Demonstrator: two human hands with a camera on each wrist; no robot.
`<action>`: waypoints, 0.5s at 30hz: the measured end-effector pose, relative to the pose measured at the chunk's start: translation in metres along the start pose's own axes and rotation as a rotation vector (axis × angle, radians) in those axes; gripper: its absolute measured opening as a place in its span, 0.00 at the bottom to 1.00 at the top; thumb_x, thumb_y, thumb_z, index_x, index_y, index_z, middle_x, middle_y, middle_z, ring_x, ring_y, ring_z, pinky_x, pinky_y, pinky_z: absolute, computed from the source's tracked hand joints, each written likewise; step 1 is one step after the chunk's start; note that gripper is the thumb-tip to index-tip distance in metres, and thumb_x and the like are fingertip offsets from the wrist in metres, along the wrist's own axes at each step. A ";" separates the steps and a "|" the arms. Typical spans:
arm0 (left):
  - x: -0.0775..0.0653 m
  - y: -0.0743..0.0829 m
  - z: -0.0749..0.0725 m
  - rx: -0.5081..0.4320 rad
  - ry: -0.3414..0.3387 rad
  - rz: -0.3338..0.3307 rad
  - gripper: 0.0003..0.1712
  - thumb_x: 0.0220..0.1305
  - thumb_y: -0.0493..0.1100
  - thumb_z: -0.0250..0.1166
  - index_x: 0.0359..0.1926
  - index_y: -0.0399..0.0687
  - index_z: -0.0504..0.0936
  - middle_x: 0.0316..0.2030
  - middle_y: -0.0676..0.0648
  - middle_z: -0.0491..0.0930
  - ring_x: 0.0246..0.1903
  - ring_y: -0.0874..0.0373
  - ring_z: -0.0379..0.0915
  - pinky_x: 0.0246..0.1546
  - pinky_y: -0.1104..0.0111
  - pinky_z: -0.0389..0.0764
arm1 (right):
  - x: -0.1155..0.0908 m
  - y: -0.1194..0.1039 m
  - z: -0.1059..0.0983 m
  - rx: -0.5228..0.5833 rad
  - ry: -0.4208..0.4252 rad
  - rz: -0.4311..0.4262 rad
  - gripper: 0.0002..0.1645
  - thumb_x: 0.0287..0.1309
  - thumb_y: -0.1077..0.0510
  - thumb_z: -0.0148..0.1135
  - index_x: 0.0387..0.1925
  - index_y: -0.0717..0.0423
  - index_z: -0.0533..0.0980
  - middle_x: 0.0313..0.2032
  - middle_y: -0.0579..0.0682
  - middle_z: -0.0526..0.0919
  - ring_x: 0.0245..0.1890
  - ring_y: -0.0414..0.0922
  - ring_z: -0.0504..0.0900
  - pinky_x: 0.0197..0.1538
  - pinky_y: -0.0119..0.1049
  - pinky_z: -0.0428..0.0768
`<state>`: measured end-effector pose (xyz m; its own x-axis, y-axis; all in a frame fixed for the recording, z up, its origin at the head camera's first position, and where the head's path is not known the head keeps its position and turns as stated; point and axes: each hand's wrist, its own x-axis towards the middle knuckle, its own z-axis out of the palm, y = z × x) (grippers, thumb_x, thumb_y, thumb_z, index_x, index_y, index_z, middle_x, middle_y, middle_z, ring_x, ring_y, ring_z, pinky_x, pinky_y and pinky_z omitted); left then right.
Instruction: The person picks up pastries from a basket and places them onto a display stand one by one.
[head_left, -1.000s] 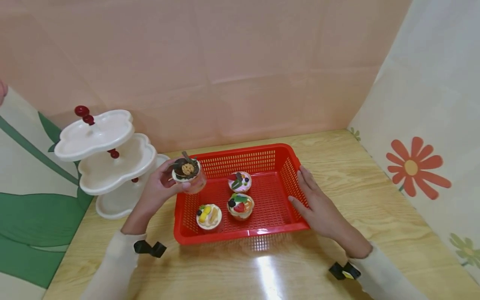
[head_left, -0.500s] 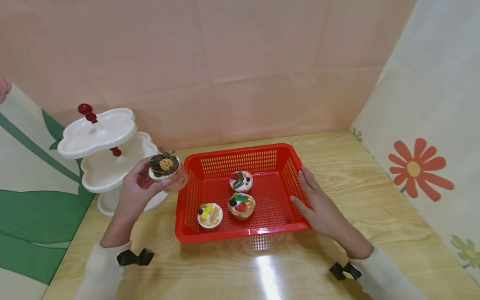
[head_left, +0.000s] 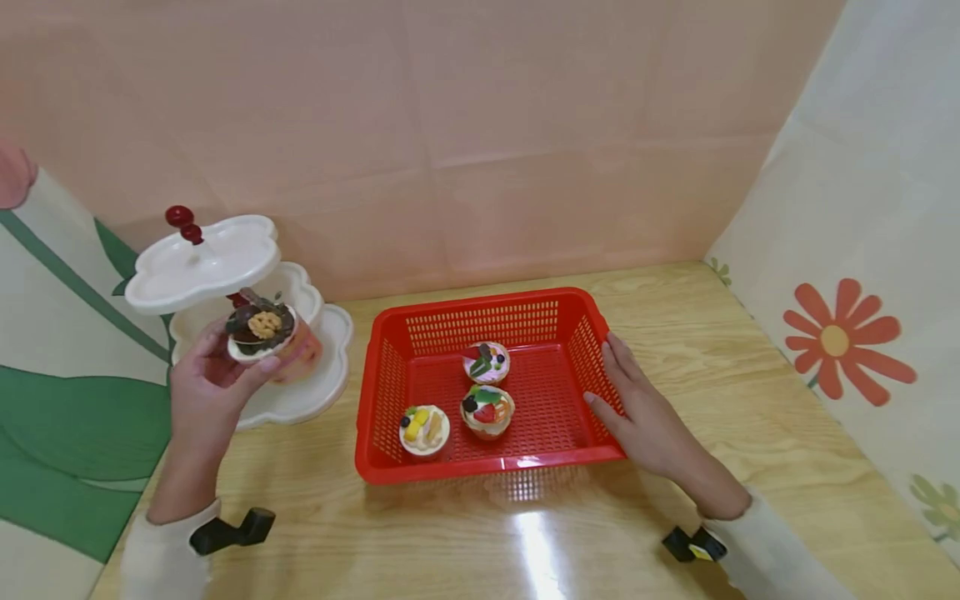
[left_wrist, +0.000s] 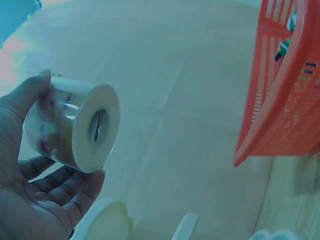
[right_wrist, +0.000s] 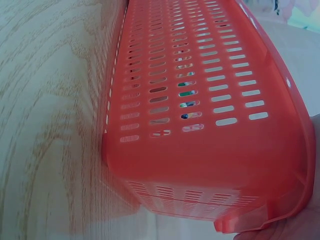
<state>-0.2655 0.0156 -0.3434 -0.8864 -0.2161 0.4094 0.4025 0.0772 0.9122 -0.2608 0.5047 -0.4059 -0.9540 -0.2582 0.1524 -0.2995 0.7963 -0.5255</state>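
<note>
Your left hand (head_left: pixel 204 387) grips the walnut-topped dessert cup (head_left: pixel 279 337), aloft near the white tiered stand (head_left: pixel 213 265) at the back-left corner of the bench (head_left: pixel 442 525). Your right hand (head_left: pixel 643 417) (fingers straight, unclenched) rests on the right edge of the red basket (head_left: pixel 487 469).

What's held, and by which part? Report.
The left hand holds the walnut-topped, clear-sided round dessert cup by its side. The right hand rests, fingers extended, against one end of the red rectangular plastic basket.

No lettering, label, brand, number or sign can be read in any view.
</note>
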 end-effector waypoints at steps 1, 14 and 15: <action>0.000 0.001 -0.003 -0.005 0.013 0.004 0.33 0.57 0.20 0.67 0.63 0.40 0.78 0.54 0.44 0.79 0.49 0.56 0.76 0.48 0.79 0.79 | 0.000 0.000 0.000 0.002 0.001 0.001 0.48 0.75 0.44 0.54 0.79 0.64 0.44 0.81 0.57 0.39 0.78 0.60 0.45 0.68 0.68 0.61; 0.015 0.021 -0.033 -0.123 0.139 0.084 0.31 0.57 0.18 0.66 0.62 0.35 0.78 0.53 0.41 0.79 0.43 0.55 0.74 0.42 0.80 0.80 | 0.000 0.001 -0.001 0.005 -0.007 0.015 0.48 0.74 0.44 0.55 0.79 0.62 0.44 0.81 0.55 0.37 0.78 0.61 0.46 0.65 0.68 0.64; 0.017 0.022 -0.035 -0.134 0.146 0.086 0.31 0.57 0.18 0.66 0.62 0.35 0.78 0.53 0.40 0.79 0.43 0.55 0.74 0.42 0.79 0.80 | 0.000 0.001 -0.001 0.006 -0.007 0.016 0.48 0.74 0.44 0.55 0.79 0.62 0.44 0.81 0.55 0.37 0.78 0.61 0.46 0.65 0.68 0.64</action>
<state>-0.2643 -0.0203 -0.3171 -0.8088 -0.3542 0.4695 0.5105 -0.0264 0.8595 -0.2609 0.5059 -0.4055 -0.9585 -0.2495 0.1380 -0.2842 0.7972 -0.5327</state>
